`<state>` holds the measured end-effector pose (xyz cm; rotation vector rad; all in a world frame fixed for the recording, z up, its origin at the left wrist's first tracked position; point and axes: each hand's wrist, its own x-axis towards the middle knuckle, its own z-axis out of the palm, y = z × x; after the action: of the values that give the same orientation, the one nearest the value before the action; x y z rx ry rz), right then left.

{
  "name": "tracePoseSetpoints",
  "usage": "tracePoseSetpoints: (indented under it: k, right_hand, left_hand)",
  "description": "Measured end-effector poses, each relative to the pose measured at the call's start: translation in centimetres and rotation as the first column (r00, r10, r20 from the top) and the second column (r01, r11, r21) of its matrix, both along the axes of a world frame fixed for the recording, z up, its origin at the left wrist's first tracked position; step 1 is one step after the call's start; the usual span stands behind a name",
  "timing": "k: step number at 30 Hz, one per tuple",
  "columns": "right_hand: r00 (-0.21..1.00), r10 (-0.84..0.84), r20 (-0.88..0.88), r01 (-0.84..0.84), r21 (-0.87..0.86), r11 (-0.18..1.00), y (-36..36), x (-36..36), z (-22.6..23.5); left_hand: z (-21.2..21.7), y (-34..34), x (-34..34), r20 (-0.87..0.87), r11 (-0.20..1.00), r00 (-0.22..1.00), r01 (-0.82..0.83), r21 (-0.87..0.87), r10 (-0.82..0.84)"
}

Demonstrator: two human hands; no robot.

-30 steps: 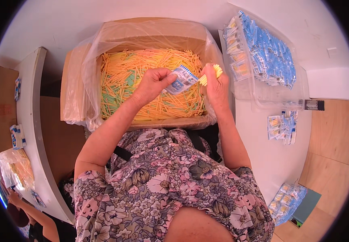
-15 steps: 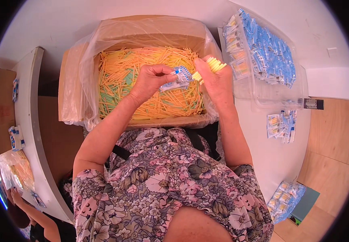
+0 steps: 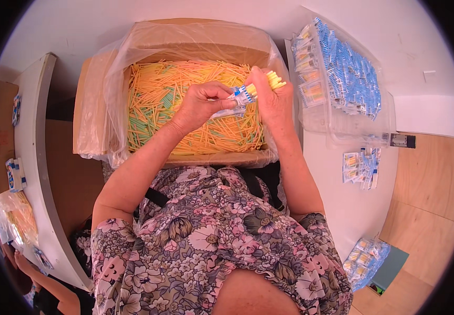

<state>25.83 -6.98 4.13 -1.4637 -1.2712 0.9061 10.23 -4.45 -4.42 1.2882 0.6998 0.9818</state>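
Note:
Above a box of loose sticks, my left hand [image 3: 204, 106] pinches a small clear plastic packet [image 3: 229, 112] with a blue-striped edge. My right hand [image 3: 274, 100] is closed round a bundle of pale yellow sticks [image 3: 274, 80], perhaps short straws. The bundle's lower ends touch the packet's striped end; whether they are inside its mouth I cannot tell. Below my hands, orange, yellow and green sticks [image 3: 174, 131] fill the cardboard box [image 3: 198, 29], which is lined with clear plastic film [image 3: 101, 100].
At the right stands a clear plastic bin [image 3: 337, 123] with rows of filled blue-striped packets [image 3: 350, 73]. Several packets [image 3: 360, 168] lie on the white table [image 3: 332, 205]. Lower right is a blue-tinted bag of packets [image 3: 366, 260]. At lower left, another person's arm [image 3: 54, 286] reaches by a second table [image 3: 40, 173].
My right hand has moved a little left and down, bringing the yellow bundle against the packet's striped end. The whole view has shifted slightly.

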Motion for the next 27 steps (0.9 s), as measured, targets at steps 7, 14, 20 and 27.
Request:
tracePoseSetpoints:
  k: [7, 14, 20, 27]
  right_hand:
    - [0.989, -0.105, -0.102, 0.101, -0.042, 0.994, 0.3, 1.1, -0.4]
    - [0.928, 0.101, -0.36, -0.12, -0.032, 0.992, 0.9, 2.1, -5.6]
    - [0.657, 0.157, 0.737, -0.48, 0.248, 0.841, -0.2, 1.1, -7.5]
    - [0.95, 0.22, 0.221, -0.217, -0.039, 0.975, -0.2, 0.6, -4.7]
  left_hand:
    - [-0.3, 0.6, -1.0, 0.019, 0.98, 1.0, 0.022, -0.199, -0.019]
    - [0.8, 0.3, -1.1, 0.279, 0.898, 0.886, 0.419, -0.136, -0.371]
    - [0.3, 0.0, -0.9, 0.065, 0.862, 0.886, 0.463, -0.208, -0.46]
    - [-0.8, -0.2, -0.5, -0.199, 0.926, 0.911, 0.375, 0.032, -0.362]
